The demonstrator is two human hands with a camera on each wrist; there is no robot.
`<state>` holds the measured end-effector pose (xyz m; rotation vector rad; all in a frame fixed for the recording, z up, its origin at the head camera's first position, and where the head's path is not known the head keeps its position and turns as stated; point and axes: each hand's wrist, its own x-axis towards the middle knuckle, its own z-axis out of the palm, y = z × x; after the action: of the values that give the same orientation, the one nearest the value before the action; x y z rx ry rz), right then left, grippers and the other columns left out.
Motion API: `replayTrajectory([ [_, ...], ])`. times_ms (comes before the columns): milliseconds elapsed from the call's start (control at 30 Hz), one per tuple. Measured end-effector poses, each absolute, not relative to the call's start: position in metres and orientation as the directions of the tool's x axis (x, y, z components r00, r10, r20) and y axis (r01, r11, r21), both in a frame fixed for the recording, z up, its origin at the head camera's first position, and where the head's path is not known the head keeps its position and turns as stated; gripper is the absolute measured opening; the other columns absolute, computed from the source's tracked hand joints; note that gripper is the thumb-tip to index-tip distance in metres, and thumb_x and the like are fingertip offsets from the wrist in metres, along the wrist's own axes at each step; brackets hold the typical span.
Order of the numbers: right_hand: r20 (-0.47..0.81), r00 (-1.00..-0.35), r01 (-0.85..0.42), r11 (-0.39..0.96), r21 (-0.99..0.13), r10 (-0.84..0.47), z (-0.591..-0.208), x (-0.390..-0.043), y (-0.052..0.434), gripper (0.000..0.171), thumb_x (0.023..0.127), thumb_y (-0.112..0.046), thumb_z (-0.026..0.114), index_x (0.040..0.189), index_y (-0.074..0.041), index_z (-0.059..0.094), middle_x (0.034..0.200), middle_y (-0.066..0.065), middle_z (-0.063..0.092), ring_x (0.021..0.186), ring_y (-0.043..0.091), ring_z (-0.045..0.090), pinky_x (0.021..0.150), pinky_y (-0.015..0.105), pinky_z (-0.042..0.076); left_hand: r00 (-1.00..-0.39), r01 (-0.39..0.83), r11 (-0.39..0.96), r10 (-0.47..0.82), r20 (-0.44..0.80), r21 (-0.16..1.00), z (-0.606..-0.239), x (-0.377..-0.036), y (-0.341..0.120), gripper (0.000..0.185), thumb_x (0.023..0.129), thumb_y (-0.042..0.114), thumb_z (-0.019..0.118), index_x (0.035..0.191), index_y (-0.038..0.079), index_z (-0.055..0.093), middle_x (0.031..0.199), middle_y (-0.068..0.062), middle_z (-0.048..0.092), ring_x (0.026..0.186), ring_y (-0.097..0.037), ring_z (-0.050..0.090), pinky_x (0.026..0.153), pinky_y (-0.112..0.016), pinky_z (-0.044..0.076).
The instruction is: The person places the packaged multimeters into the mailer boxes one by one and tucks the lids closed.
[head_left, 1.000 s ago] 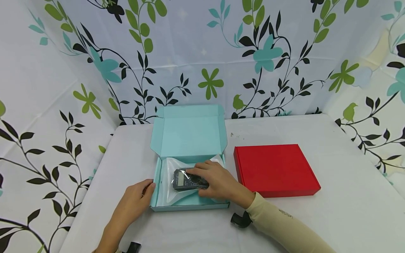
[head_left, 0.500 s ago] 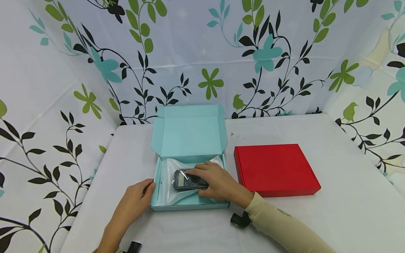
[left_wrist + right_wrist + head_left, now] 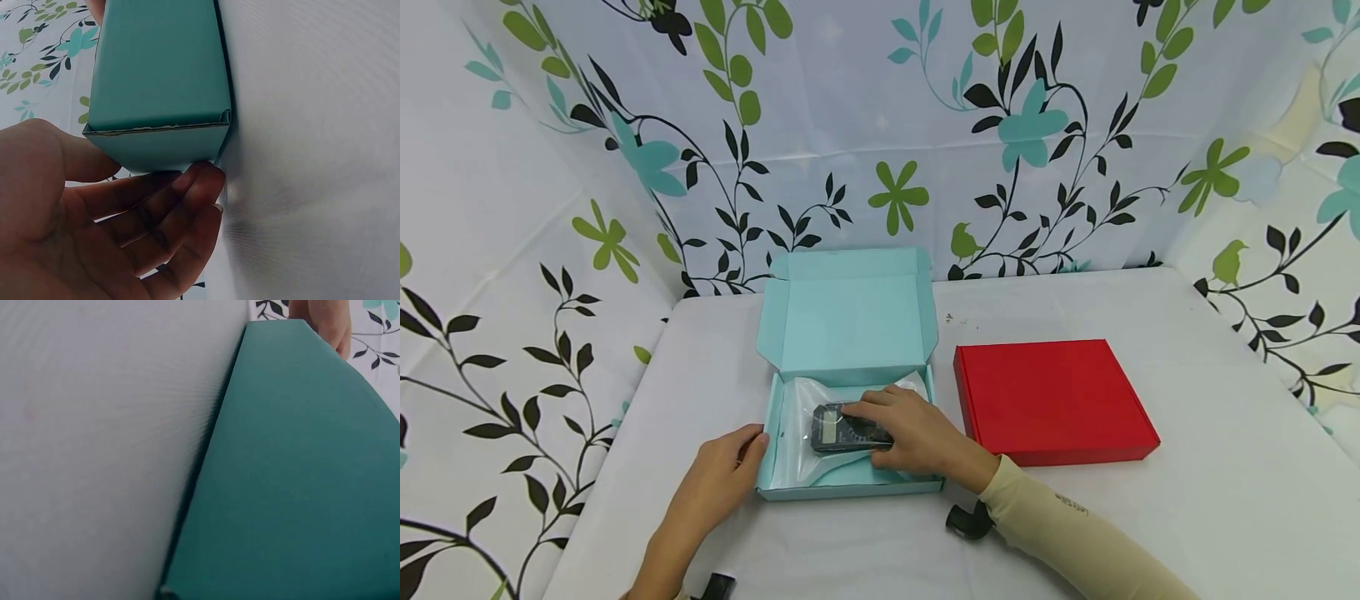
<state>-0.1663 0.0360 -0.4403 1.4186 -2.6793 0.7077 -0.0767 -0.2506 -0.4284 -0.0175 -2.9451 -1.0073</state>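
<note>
A pale teal cardboard box (image 3: 847,493) lies on the table with its lid (image 3: 853,321) raised at the back. Inside is a dark digital multimeter (image 3: 829,429) in a clear plastic bag (image 3: 805,400). My right hand (image 3: 913,425) grips the multimeter's right end, index finger along its top and thumb at its near edge. At the box's left end, my left hand (image 3: 726,462) holds the wall. The left wrist view shows that hand's thumb (image 3: 90,159) at the top edge and bent fingers (image 3: 175,212) against the end wall. The box's front hides the right hand's grip from its wrist camera.
A closed red box (image 3: 1060,404) stands right of the teal box, close to my right forearm. Black wrist camera mounts (image 3: 970,522) hang by the wrists. The white table (image 3: 1195,375) ends at a patterned cloth backdrop (image 3: 850,108) behind and on both sides.
</note>
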Motion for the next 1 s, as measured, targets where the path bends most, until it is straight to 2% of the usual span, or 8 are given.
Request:
replayTrajectory([
  [233,0.174,-0.610,-0.773,0.532,-0.345,-0.773,-0.439,-0.165,0.038,0.063,0.085,-0.021,0.079,0.145,-0.021,0.061,0.135,0.003,0.062,0.119,0.021,0.057,0.106,0.046,0.045,-1.000,0.017,0.795,0.002,0.025,0.607,-0.425,-0.081,-0.250,0.036,0.108,0.018,0.056,0.132,-0.007,0.066,0.117,-0.017,0.072,0.103,-0.028,0.069,0.086,-0.050,0.057],
  [367,0.127,-0.618,-0.762,0.552,-0.339,-0.776,-0.435,-0.163,0.039,0.068,0.087,-0.027,0.081,0.149,-0.022,0.057,0.146,0.008,0.056,0.130,0.026,0.052,0.113,0.051,0.038,-0.998,0.040,0.793,0.007,0.057,0.608,-0.421,-0.084,-0.250,0.036,0.105,0.016,0.060,0.132,-0.008,0.064,0.113,-0.016,0.072,0.099,-0.028,0.070,0.082,-0.047,0.059],
  [467,0.134,-0.613,-0.765,0.543,-0.348,-0.778,-0.432,-0.163,0.042,0.071,0.088,-0.034,0.081,0.152,-0.022,0.053,0.153,0.013,0.048,0.137,0.030,0.047,0.114,0.054,0.036,-0.996,0.073,0.789,0.025,0.087,0.610,-0.416,-0.088,-0.250,0.041,0.105,0.016,0.062,0.138,-0.009,0.058,0.120,-0.021,0.069,0.105,-0.034,0.069,0.084,-0.048,0.059],
  [600,0.226,-0.624,-0.759,0.512,-0.402,-0.748,-0.422,-0.166,0.047,0.072,0.089,-0.036,0.081,0.153,-0.019,0.052,0.159,0.013,0.040,0.141,0.031,0.042,0.110,0.054,0.041,-0.993,0.098,0.778,0.039,0.108,0.621,-0.410,-0.099,-0.252,0.053,0.105,0.019,0.062,0.148,-0.008,0.048,0.138,-0.028,0.059,0.115,-0.044,0.065,0.085,-0.053,0.058],
  [733,0.388,-0.664,-0.745,0.517,-0.422,-0.639,-0.408,-0.173,0.056,0.074,0.087,-0.029,0.082,0.153,-0.014,0.052,0.162,0.013,0.036,0.143,0.030,0.039,0.104,0.054,0.048,-0.990,0.110,0.731,0.022,0.137,0.674,-0.409,-0.117,-0.252,0.065,0.105,0.024,0.064,0.157,-0.003,0.037,0.153,-0.024,0.047,0.127,-0.045,0.058,0.091,-0.056,0.056],
  [833,0.461,-0.708,-0.705,0.566,-0.427,-0.535,-0.401,-0.179,0.066,0.077,0.086,-0.025,0.083,0.154,-0.010,0.049,0.163,0.015,0.034,0.144,0.033,0.037,0.102,0.056,0.049,-0.987,0.106,0.701,-0.010,0.159,0.706,-0.411,-0.129,-0.252,0.071,0.105,0.027,0.063,0.161,0.000,0.029,0.159,-0.022,0.040,0.133,-0.044,0.054,0.095,-0.056,0.053],
  [900,0.454,-0.755,-0.654,0.603,-0.457,-0.474,-0.398,-0.183,0.072,0.080,0.086,-0.024,0.082,0.154,-0.006,0.046,0.163,0.019,0.032,0.144,0.038,0.036,0.100,0.058,0.050,-0.986,0.100,0.691,-0.027,0.164,0.716,-0.412,-0.133,-0.251,0.073,0.105,0.027,0.063,0.163,0.002,0.026,0.161,-0.022,0.038,0.134,-0.044,0.053,0.097,-0.057,0.052],
  [1000,0.374,-0.843,-0.537,0.644,-0.544,-0.387,-0.394,-0.189,0.080,0.085,0.085,-0.024,0.082,0.156,-0.001,0.040,0.162,0.024,0.032,0.144,0.044,0.035,0.096,0.061,0.051,-0.984,0.100,0.679,-0.042,0.176,0.727,-0.414,-0.135,-0.249,0.074,0.105,0.027,0.062,0.164,0.005,0.024,0.162,-0.021,0.037,0.134,-0.043,0.053,0.099,-0.057,0.051],
])
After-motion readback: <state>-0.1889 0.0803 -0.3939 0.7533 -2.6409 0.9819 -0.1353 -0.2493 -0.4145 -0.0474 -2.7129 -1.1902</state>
